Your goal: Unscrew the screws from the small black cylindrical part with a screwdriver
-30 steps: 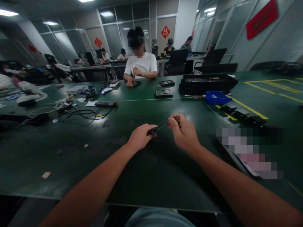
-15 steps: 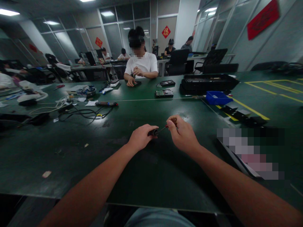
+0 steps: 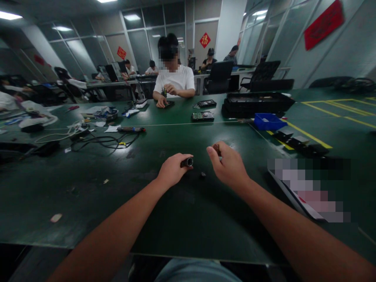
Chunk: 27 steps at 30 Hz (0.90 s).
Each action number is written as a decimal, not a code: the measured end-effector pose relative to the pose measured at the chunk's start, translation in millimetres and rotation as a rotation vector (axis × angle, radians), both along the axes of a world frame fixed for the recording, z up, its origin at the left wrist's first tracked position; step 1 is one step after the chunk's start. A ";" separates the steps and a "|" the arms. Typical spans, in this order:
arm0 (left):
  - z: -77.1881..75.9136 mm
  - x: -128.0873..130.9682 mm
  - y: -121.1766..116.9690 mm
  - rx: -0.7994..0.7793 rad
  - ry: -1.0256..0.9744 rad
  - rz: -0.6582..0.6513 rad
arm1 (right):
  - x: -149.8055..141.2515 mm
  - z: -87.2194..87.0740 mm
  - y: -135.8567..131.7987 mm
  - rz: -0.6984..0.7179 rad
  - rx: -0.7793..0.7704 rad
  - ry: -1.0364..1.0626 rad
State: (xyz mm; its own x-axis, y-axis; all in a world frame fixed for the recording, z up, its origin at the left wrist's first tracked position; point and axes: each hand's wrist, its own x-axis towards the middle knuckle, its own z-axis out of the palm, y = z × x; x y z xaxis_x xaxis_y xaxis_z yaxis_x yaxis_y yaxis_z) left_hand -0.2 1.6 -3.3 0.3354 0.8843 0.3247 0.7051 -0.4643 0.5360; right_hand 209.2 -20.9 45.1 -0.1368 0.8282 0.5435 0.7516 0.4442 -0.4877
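Think of a clock lying on the smooth green desk, with twelve straight ahead and a black, round, hollow tube in the middle. The left hand, close to nine o'clock, has its fingers curled around that tube. The tube sits above the desk, and its open end shows a shiny ring. At three o'clock, the right hand pinches a short, rounded brown handle between its thumb and bent fingers. The two hands are apart.

A tiny, dark, lumpy bit is at four o'clock, between the hands and touching neither (it looks a bit like a pebble). It is blurry, so I can't tell if it is on the desk or in the air.

Near twelve, farther off, lies a flat, box-shaped metal drive with a green board. Past it, a person in a white shirt sits at the far edge. A blue, open box is at two o'clock. Thin, black, loopy wires lie between nine and ten.
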 end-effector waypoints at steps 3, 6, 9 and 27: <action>0.4 -0.1 -0.1 -0.003 0.002 0.016 | 0.7 -3.0 3.6 0.036 -0.056 -0.060; 0.7 0.2 0.0 -0.012 0.006 0.010 | 2.7 -7.2 6.6 0.035 -0.215 -0.206; 0.4 0.5 0.2 -0.025 -0.007 0.004 | 4.8 -12.3 8.3 0.077 -0.396 -0.338; -0.9 1.5 0.6 -0.016 -0.057 -0.021 | -3.4 -14.2 1.8 0.341 -0.318 -0.204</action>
State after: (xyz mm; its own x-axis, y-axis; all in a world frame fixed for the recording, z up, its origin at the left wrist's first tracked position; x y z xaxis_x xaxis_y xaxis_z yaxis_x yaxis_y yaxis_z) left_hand 1.3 2.2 -4.3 0.3357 0.8824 0.3297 0.6635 -0.4700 0.5821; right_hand 205.8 -19.1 30.9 -0.5051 0.8382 0.2059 0.6840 0.5342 -0.4968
